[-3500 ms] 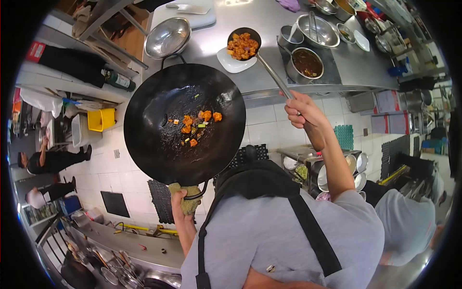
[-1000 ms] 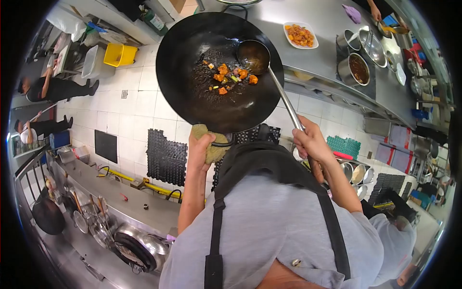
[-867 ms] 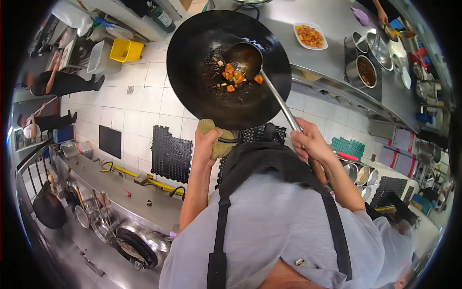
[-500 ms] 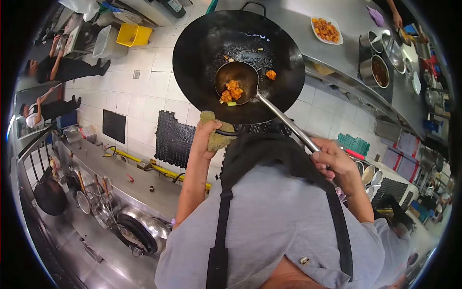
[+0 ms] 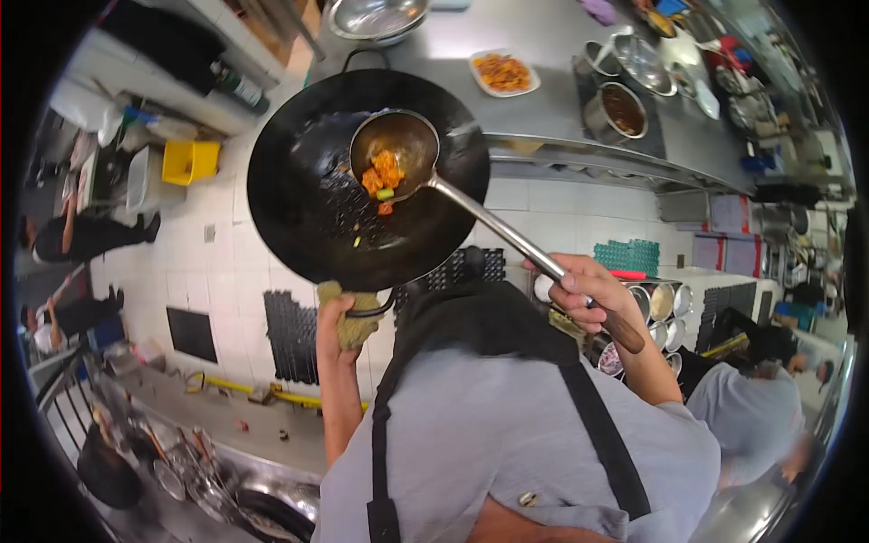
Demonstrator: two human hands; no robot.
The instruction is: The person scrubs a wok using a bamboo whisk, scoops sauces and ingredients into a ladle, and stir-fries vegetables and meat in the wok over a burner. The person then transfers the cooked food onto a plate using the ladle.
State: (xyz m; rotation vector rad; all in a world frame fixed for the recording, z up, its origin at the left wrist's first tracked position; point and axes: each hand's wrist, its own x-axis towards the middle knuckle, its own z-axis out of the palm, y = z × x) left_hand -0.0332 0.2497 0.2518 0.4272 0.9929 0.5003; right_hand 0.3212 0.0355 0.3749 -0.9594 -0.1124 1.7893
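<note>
My left hand (image 5: 337,319) is closed around a folded green cloth (image 5: 358,328) at the near handle of a large black wok (image 5: 299,195). The wok is held up over the floor, beside the steel counter. In my right hand (image 5: 587,291) is the long handle of a metal ladle (image 5: 412,145). Its bowl is over the wok and holds a few orange-brown food pieces (image 5: 384,172) and a green bit. Small scraps lie in the wok near the bowl. A white dish (image 5: 535,80) of similar food sits on the counter.
On the counter (image 5: 453,45) are a metal bowl (image 5: 376,18) and a pot of dark sauce (image 5: 617,110). A yellow bin (image 5: 190,163) stands at the left, near two people (image 5: 90,237). Another person (image 5: 747,412) is at the lower right. Pans hang at the lower left.
Since the first frame, food has come onto the white dish, and the ladle has moved from above it to the wok. Lately the ladle has lifted with food pieces in it.
</note>
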